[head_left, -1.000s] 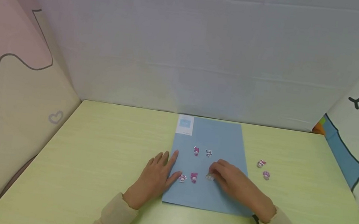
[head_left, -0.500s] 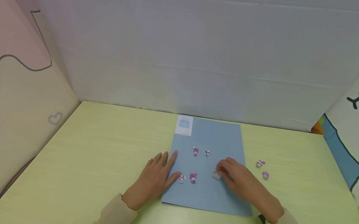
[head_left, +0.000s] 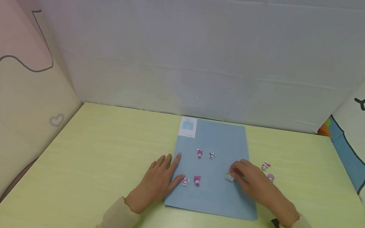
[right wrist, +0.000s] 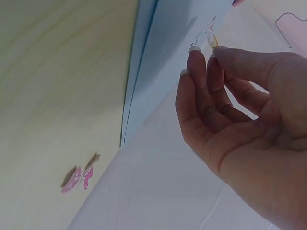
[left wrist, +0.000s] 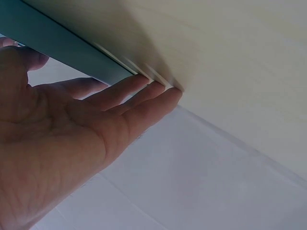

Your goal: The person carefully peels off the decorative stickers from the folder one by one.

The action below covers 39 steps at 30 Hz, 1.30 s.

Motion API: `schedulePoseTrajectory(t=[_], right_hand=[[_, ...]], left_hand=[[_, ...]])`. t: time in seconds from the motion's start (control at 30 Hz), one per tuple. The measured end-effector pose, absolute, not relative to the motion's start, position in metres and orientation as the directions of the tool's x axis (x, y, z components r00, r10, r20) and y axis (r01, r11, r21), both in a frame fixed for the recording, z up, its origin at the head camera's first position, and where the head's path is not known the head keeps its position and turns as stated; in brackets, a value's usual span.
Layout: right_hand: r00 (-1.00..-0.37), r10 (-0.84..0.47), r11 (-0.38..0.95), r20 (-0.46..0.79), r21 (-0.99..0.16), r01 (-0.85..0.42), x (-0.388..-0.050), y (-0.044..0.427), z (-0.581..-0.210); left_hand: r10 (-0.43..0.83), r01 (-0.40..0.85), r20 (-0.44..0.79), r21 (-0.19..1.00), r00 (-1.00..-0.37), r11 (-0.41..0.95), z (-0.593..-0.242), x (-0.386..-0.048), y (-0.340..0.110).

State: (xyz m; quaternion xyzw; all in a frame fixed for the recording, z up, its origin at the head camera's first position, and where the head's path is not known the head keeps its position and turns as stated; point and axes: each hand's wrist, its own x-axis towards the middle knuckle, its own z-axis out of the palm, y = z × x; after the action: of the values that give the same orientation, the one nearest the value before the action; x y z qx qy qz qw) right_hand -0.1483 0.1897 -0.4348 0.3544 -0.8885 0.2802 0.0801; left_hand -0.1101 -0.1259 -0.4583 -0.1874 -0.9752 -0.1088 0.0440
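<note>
A blue folder (head_left: 205, 202) with a white label lies on the table. My left hand (head_left: 156, 182) rests with spread fingers over its left edge, the thumb close to a pink-and-white cartoon sticker (head_left: 185, 182). Beside that is a magenta cartoon sticker (head_left: 197, 181). Two more, a pink sticker (head_left: 199, 154) and a white-and-dark sticker (head_left: 212, 156), lie higher on the folder. My right hand (head_left: 258, 183) pinches a small white cartoon sticker (head_left: 229, 177) between thumb and fingertips, above the folder's right part. In the right wrist view the pinched sticker (right wrist: 214, 41) shows edge-on.
Two stickers lie on the yellow table (head_left: 124, 133) right of the folder: a pink-and-white one (head_left: 265, 166) and a purple one (head_left: 270, 177), partly behind the right hand. A pale sheet (head_left: 194, 54) stands behind the table, with printed cloths at both sides.
My right hand has moved right and slightly away from me across the folder, carrying the white sticker from beside the magenta one. The left hand has stayed in place.
</note>
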Motion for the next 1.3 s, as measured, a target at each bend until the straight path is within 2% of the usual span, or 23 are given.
schedulePoseTrajectory(t=[0.27, 0.43, 0.63, 0.83, 1.03, 1.3], right_hand=[[-0.703, -0.593, 0.562, 0.392, -0.423, -0.711, -0.150, 0.206, -0.439], [-0.677, -0.602, 0.547, 0.423, -0.400, -0.736, -0.151, 0.213, -0.441], [-0.681, -0.602, 0.554, 0.417, -0.397, -0.732, -0.151, 0.220, -0.443], [-0.641, -0.600, 0.544, 0.479, -0.343, -0.765, -0.152, 0.226, -0.445], [-0.658, -0.592, 0.558, 0.466, -0.353, -0.751, -0.151, 0.235, -0.446], [-0.626, -0.588, 0.526, 0.512, -0.346, -0.777, -0.151, 0.245, -0.452]], left_hand=[[0.369, 0.402, 0.182, 0.203, -0.911, 0.893, -0.459, -0.110, -0.126], [0.370, 0.401, 0.173, 0.210, -0.913, 0.892, -0.459, -0.110, -0.126], [0.367, 0.396, 0.161, 0.216, -0.916, 0.893, -0.459, -0.111, -0.126], [0.368, 0.397, 0.164, 0.210, -0.915, 0.894, -0.460, -0.111, -0.126], [0.372, 0.401, 0.166, 0.210, -0.913, 0.892, -0.458, -0.111, -0.126], [0.366, 0.393, 0.150, 0.222, -0.918, 0.893, -0.457, -0.110, -0.126]])
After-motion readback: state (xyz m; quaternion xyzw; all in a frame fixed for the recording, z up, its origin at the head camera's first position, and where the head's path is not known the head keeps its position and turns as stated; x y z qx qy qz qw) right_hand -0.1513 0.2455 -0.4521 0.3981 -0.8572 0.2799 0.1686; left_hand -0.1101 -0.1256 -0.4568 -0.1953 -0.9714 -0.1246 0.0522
